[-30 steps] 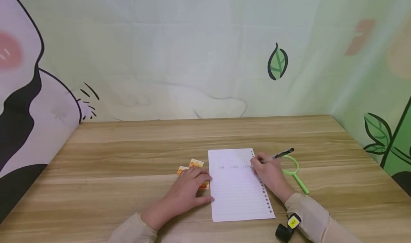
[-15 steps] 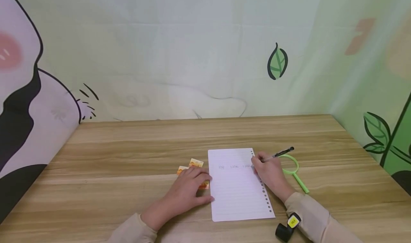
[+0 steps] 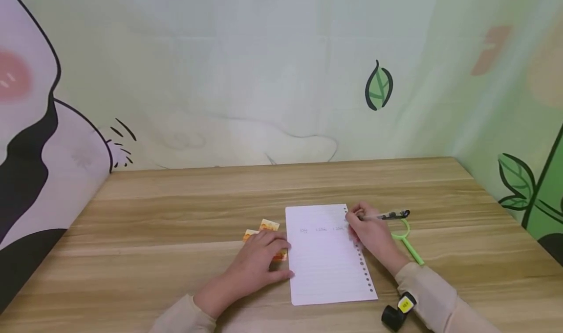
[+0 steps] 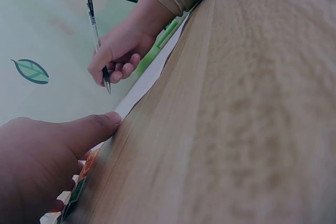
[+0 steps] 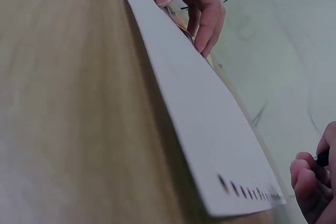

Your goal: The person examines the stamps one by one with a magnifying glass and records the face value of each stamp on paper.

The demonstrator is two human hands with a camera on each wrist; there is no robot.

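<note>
A white lined sheet of loose-leaf paper (image 3: 325, 269), punched along its right edge, bears one short row of handwriting. Across its left edge rest the thumb and fingertips of my left hand (image 3: 257, 259), fingers extended and relaxed. Orange-yellow printed cards (image 3: 269, 225) lie partly hidden under that hand. My right hand (image 3: 373, 235) pinches a pen (image 3: 391, 215) with a clear barrel at the sheet's upper right edge. In the left wrist view the pen (image 4: 92, 22) points downward, its tip seemingly apart from the paper (image 4: 149, 77).
A green magnifying glass (image 3: 412, 251) lies right of the sheet, its ring partly behind the right hand and pen. A black device with a yellow label (image 3: 405, 303) is on the right sleeve. The wooden table (image 3: 198, 196) meets a cartoon-printed backdrop (image 3: 264, 88).
The right hand has shifted slightly right and the pen has tilted flatter, its rear end lower and further right. My left hand stays in place on the sheet.
</note>
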